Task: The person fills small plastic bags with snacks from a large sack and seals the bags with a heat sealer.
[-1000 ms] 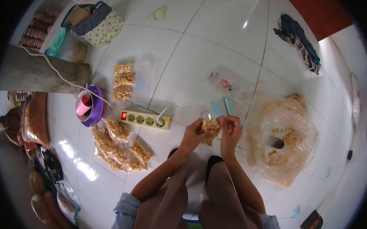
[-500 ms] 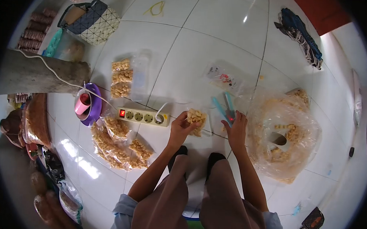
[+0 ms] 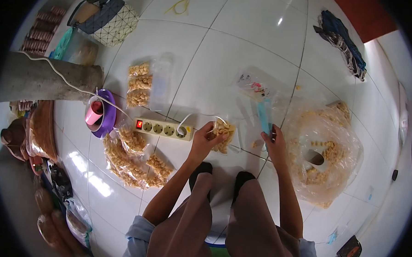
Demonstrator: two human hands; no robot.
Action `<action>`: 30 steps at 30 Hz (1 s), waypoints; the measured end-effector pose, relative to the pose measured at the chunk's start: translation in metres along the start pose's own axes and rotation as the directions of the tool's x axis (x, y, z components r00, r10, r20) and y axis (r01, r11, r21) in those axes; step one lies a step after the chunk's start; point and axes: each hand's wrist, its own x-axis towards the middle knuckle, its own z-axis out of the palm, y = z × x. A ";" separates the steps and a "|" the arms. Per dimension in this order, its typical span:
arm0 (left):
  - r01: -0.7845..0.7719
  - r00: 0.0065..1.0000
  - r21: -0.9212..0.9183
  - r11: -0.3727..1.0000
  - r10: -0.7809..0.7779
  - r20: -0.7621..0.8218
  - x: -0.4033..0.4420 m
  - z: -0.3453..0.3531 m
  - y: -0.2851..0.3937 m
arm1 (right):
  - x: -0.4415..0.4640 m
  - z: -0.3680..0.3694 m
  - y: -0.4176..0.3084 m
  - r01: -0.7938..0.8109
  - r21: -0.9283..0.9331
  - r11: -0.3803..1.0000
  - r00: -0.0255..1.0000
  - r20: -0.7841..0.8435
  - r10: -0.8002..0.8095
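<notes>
Between the thumb and fingers of my left hand [image 3: 205, 141] is a small clear bag of yellowish snacks [image 3: 223, 135], held just right of the power strip [image 3: 163, 129]. My right hand [image 3: 276, 141] grips the lower end of a light-blue tong-like tool [image 3: 263, 115] whose two arms lie close together. The tool's upper end reaches the printed plastic packets [image 3: 254, 86]. A white cable runs from the strip toward the held bag. To the right of my right hand lies a large open clear bag of snacks [image 3: 300, 176] with a cup-like scoop [image 3: 314, 157] inside.
Filled snack bags [image 3: 126, 164] lie in a pile at the left, with a strip of three packs [image 3: 139, 85] above. A purple basin [image 3: 107, 115] holds a pink cup [image 3: 94, 113]. Farther out are a concrete pillar [image 3: 47, 80], a patterned bag [image 3: 114, 25] and dark cloth [image 3: 343, 45].
My right hand has left the small bag and taken hold of the blue tool, whose arms have come together and lifted. My left hand has shifted left with the small bag.
</notes>
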 end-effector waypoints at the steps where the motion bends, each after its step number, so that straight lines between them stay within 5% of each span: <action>1: 0.001 1.000 -0.002 1.000 -0.001 -0.007 0.000 -0.001 0.004 | 0.000 -0.010 -0.004 -0.091 0.185 0.979 0.989 0.130 0.067; 3: 0.107 0.989 0.065 0.992 -0.114 0.099 0.002 -0.004 0.013 | 0.000 -0.027 -0.008 -0.197 0.385 0.902 0.947 0.312 0.074; 6: 0.125 0.983 0.107 0.986 -0.138 0.121 0.005 -0.004 0.021 | -0.006 -0.059 -0.028 -0.171 0.288 0.942 0.867 0.498 0.005; 30: 0.179 0.912 0.307 0.935 -0.275 0.305 0.008 -0.002 0.034 | -0.004 -0.058 -0.058 -0.006 0.159 0.987 0.778 0.622 -0.095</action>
